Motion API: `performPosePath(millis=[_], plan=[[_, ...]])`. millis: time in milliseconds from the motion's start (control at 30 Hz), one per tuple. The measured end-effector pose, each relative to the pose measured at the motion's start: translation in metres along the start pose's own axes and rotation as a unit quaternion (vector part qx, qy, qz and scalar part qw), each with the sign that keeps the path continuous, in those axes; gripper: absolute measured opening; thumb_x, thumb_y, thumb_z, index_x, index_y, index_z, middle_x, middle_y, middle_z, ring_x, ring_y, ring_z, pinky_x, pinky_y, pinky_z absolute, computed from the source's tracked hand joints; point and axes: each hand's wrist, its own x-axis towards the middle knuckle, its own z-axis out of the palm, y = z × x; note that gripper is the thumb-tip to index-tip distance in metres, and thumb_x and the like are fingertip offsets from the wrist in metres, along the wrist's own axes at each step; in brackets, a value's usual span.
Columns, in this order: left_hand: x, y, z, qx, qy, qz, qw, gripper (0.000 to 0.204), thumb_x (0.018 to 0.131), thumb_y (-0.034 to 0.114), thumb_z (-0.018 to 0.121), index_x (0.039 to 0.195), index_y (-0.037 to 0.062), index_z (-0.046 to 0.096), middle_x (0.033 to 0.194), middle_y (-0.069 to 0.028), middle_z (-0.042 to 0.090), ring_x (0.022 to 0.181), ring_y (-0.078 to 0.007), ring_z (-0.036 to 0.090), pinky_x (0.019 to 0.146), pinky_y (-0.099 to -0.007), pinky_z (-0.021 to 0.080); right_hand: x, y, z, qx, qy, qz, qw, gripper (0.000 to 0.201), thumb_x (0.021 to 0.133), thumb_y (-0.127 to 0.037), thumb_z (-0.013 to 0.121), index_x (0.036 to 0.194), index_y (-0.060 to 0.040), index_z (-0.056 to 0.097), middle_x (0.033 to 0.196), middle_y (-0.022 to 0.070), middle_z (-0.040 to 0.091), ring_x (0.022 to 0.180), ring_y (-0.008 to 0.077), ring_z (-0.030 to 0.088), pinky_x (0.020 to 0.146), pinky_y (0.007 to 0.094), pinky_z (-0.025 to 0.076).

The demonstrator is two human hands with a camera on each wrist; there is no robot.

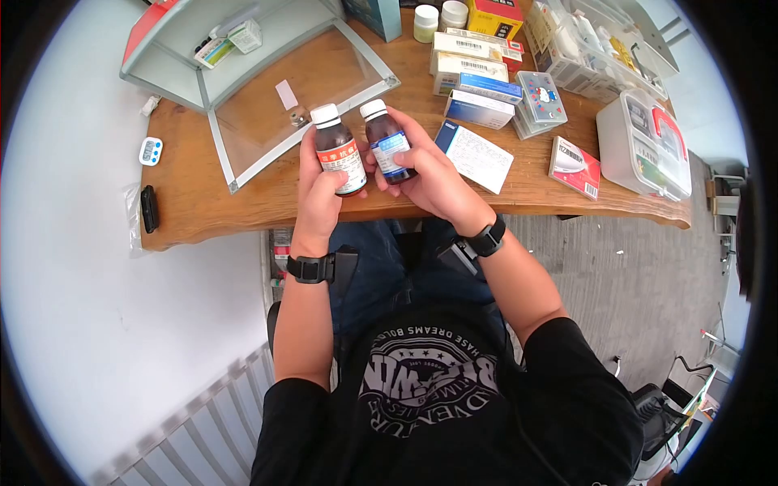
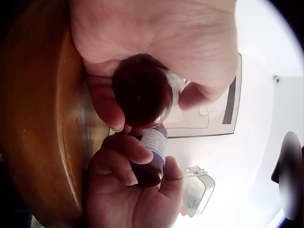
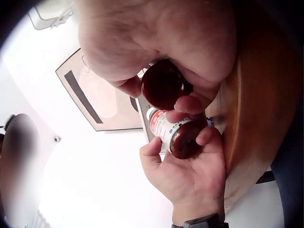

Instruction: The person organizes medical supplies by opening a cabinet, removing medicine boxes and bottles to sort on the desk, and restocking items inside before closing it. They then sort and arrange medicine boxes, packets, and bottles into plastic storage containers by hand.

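Observation:
My left hand (image 1: pixel 320 198) grips a brown medicine bottle (image 1: pixel 339 159) with a white cap and a red and white label. Beside it, my right hand (image 1: pixel 438 182) holds a smaller brown medicine bottle (image 1: pixel 388 147) with a white cap and a blue and white label. Both bottles are held side by side near the table's front edge, caps pointing away from me, labels facing up. Each thumb lies across its bottle's label. In the left wrist view the dark base (image 2: pixel 142 97) of the larger bottle faces the camera; the right wrist view shows the smaller bottle's base (image 3: pixel 164 85).
A grey cabinet (image 1: pixel 203 93) with its glass-paned door (image 1: pixel 288 93) swung out stands at the back left. Several medicine boxes (image 1: pixel 478 85) and a notepad (image 1: pixel 476 155) lie on the wooden table (image 1: pixel 194 215). To the right are a pink box (image 1: pixel 575 168) and a white case (image 1: pixel 640 146).

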Motion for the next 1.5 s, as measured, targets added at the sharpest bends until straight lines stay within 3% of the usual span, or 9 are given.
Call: performPosePath(millis=[500,567,800,1300,1367,1500], plan=[[0.0007,0.0008,0.0013,-0.015,0.003,0.007,1.000,0.084,0.082,0.009,0.050,0.161,0.0067,0.020,0.122,-0.0207,0.064,0.100,-0.0291,0.070,0.066,-0.0379,0.060,0.0018,-0.0004,0.0018,0.009,0.011,-0.007,1.000,0.074,0.096,-0.012,0.046,0.167,-0.0141,0.023,0.120,0.0169,0.062,0.087,0.0214,0.060,0.076,0.0314,0.047],[0.0002,0.0009,0.0024,-0.011,-0.001,0.012,1.000,0.084,0.082,0.008,0.050,0.161,0.0067,0.020,0.122,-0.0202,0.064,0.100,-0.0288,0.070,0.066,-0.0376,0.060,0.0005,-0.0020,-0.0014,0.021,-0.010,0.008,1.000,0.074,0.096,-0.008,0.046,0.166,-0.0142,0.022,0.123,0.0146,0.060,0.090,0.0207,0.059,0.083,0.0342,0.051],[0.0000,0.0016,0.0035,-0.026,0.000,0.007,1.000,0.083,0.082,0.008,0.051,0.160,0.0067,0.022,0.121,-0.0187,0.064,0.101,-0.0280,0.069,0.066,-0.0367,0.060,0.0027,0.0027,-0.0059,0.015,-0.011,0.000,1.000,0.074,0.096,-0.008,0.047,0.166,-0.0148,0.023,0.121,0.0142,0.061,0.091,0.0199,0.060,0.081,0.0333,0.050],[-0.0005,-0.0035,0.0008,-0.034,0.009,0.015,0.999,0.080,0.082,0.006,0.049,0.157,0.0095,0.023,0.124,-0.0176,0.062,0.101,-0.0273,0.069,0.069,-0.0375,0.059,-0.0005,0.0064,-0.0037,-0.017,-0.004,-0.022,1.000,0.074,0.099,-0.006,0.053,0.166,-0.0132,0.022,0.132,0.0120,0.062,0.099,0.0180,0.061,0.081,0.0319,0.050],[-0.0002,-0.0041,0.0013,-0.017,0.012,0.025,0.999,0.082,0.083,0.013,0.051,0.160,0.0091,0.022,0.126,-0.0201,0.063,0.101,-0.0302,0.068,0.070,-0.0394,0.058,0.0008,0.0070,-0.0042,-0.015,-0.004,-0.029,0.999,0.074,0.099,-0.006,0.054,0.166,-0.0126,0.022,0.131,0.0127,0.063,0.099,0.0184,0.063,0.080,0.0315,0.050],[-0.0007,-0.0036,0.0010,-0.020,0.021,0.016,0.999,0.082,0.083,0.013,0.051,0.160,0.0094,0.021,0.127,-0.0201,0.063,0.101,-0.0303,0.069,0.070,-0.0393,0.057,0.0008,0.0074,-0.0044,-0.013,-0.009,-0.027,1.000,0.073,0.099,-0.006,0.055,0.165,-0.0127,0.024,0.129,0.0136,0.064,0.097,0.0191,0.064,0.080,0.0316,0.051]])
